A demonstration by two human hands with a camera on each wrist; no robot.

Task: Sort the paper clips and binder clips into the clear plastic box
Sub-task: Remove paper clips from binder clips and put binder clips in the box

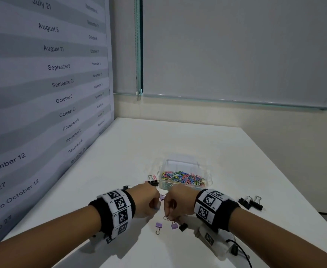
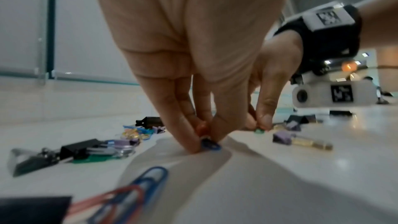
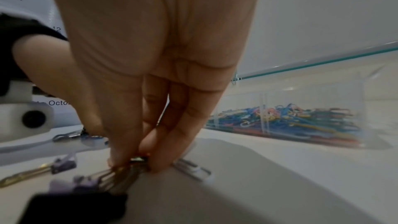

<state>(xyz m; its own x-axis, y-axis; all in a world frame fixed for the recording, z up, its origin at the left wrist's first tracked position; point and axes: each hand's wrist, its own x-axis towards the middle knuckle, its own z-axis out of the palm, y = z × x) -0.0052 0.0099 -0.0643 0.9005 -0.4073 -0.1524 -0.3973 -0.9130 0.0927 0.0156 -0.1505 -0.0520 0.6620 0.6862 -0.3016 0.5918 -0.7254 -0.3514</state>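
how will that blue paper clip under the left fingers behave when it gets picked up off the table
The blue paper clip lies flat on the smooth table, so it may slide before lifting. It is thin wire, so probably very light. The left hand pinches it with its fingertips, which looks a workable hold.

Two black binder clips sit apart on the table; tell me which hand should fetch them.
Right. The two black binder clips lie just outside the right hand, on its side of the white table; the left hand would have to cross over it.
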